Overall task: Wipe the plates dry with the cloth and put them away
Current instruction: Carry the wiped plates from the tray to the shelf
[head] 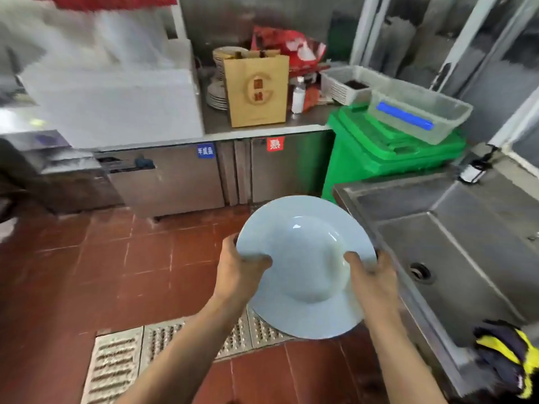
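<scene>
Both hands are gripping a pale blue, wide-rimmed ceramic plate [306, 266] just left of the stainless steel sink [455, 258]: left hand [237, 271] and right hand [372, 279] each pinch the rim, thumbs on top. A dark-and-yellow cloth [509, 352] sits on the sink's near edge.

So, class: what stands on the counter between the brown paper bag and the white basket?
A small clear bottle with red packets beside it, between the bag and the basket, in the head view.
</scene>
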`<state>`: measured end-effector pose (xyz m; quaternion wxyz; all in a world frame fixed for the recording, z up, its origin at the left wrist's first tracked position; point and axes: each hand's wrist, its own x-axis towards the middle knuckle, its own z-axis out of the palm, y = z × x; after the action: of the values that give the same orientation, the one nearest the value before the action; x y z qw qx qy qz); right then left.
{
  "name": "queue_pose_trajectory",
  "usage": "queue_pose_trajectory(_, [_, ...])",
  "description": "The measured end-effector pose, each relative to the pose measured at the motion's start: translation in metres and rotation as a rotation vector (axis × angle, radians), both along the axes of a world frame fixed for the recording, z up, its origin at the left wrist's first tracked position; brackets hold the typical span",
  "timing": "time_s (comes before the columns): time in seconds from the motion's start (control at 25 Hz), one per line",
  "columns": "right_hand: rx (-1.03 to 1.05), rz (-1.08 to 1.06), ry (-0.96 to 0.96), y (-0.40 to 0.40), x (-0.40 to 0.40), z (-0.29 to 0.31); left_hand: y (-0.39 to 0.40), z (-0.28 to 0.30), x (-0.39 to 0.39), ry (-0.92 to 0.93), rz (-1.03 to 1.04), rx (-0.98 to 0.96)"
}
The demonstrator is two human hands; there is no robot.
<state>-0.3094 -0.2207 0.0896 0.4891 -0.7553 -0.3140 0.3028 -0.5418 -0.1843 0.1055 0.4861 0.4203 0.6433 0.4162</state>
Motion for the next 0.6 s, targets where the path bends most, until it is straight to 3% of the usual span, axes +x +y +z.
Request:
queue_pose_trajectory(0.28, [0.009,0.358,-0.019,0.086,-0.216,0.013,0.005,0.008,-0.210,0.020,0.342,0.067])
queue_pose_trajectory(0.6, [-0.009,0.874,-0.039,0.157,-0.449,0.010,-0.027,-0.001,-0.399,0.013,0.828,0.037])
